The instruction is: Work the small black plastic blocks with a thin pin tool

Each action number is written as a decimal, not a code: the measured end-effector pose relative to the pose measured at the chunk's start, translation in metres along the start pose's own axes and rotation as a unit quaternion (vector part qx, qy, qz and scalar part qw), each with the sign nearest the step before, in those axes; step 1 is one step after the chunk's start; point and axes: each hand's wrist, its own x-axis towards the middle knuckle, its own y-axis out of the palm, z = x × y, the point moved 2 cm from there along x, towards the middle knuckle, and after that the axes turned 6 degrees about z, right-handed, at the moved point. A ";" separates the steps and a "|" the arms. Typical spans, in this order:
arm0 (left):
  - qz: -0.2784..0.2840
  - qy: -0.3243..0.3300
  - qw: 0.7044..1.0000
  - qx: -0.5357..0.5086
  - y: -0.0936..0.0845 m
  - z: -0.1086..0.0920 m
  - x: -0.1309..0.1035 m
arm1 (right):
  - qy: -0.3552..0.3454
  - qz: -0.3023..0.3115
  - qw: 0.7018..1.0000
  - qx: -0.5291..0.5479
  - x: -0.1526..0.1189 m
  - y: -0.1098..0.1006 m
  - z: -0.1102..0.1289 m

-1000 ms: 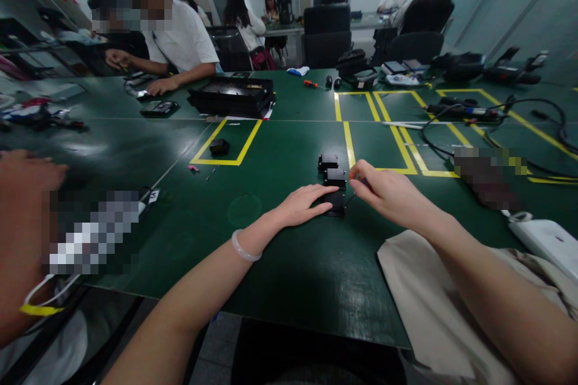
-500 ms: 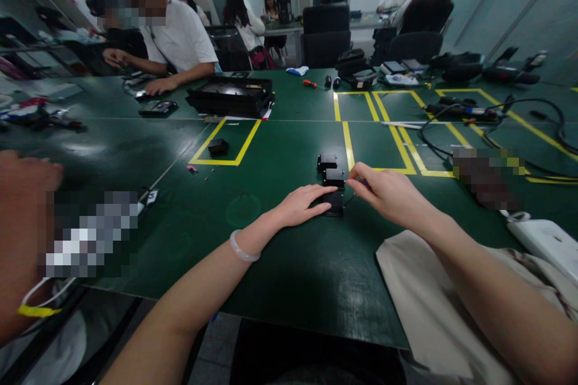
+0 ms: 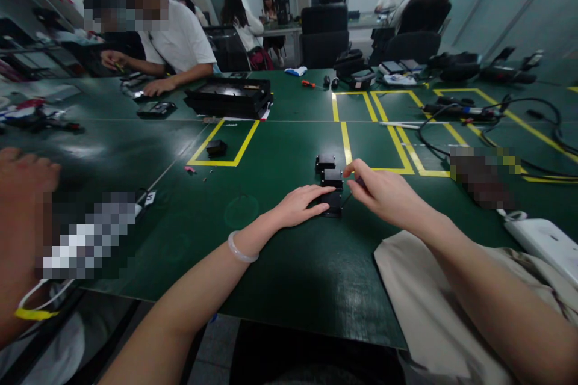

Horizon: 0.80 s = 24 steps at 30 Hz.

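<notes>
in your view, the green table looks smooth and shiny. the black blocks look hard and smooth, a bit shiny. at 4 o'clock you have soft, wrinkly cloth; at 3, a smooth white plastic box.

- Black tray on the green worktop
- Beige cloth, near a white case
- Black cable
- Seated person in white

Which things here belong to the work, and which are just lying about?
Seemingly in use:
left hand on nearest black block
right hand with thin dark tool
two more black blocks

Seemingly lying about:
orange screwdriver
beige cloth
black tray
</notes>
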 end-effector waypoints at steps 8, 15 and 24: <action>0.003 0.006 1.000 0.005 0.001 0.001 0.001 | 0.010 0.000 1.000 -0.021 0.002 0.001 -0.001; 0.000 0.007 1.000 0.011 0.002 0.003 0.001 | 0.018 -0.014 0.999 -0.040 0.002 0.002 -0.001; 0.002 0.006 1.000 0.009 0.001 0.001 0.000 | 0.027 -0.029 0.995 -0.087 0.003 0.003 0.003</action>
